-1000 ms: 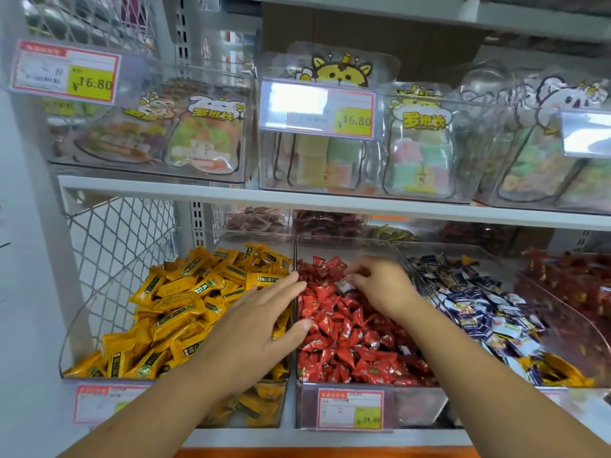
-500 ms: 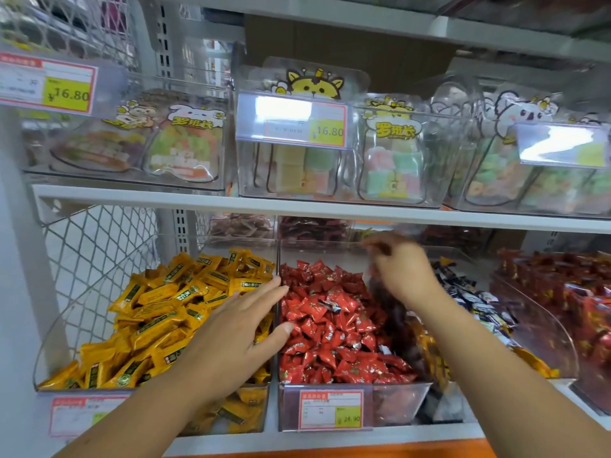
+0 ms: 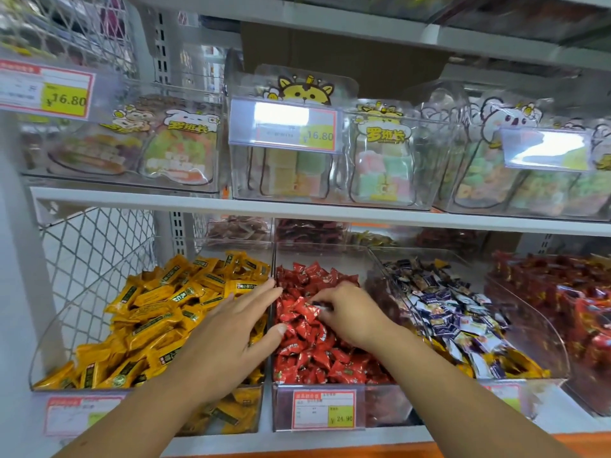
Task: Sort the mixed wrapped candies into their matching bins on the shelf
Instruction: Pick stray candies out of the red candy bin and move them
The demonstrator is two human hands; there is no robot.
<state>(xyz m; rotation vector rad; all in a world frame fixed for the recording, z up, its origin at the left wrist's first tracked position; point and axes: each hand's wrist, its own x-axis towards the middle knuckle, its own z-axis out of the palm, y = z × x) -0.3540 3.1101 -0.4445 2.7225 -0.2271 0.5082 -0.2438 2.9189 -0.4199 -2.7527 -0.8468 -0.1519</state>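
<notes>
Right grip (image 3: 350,312) pinches a blue-and-white stray candy (image 3: 320,305) at its fingertips, on top of the red candies (image 3: 307,355) in the middle bin (image 3: 283,404). Left grip (image 3: 228,332) lies flat and holds nothing. Recommended: lift the stray straight up so no red pieces snag, then carry it right to the blue-and-white bin (image 3: 558,352). Its long axis appears to run left-right; its ends are hidden.

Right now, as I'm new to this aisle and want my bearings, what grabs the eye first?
The bright heaps down low: yellow candies at left, red candies in the middle bin. Over the red pile the right hand pinches a dark-wrapped candy, while the left hand lies flat across the divide between the two bins.
</notes>
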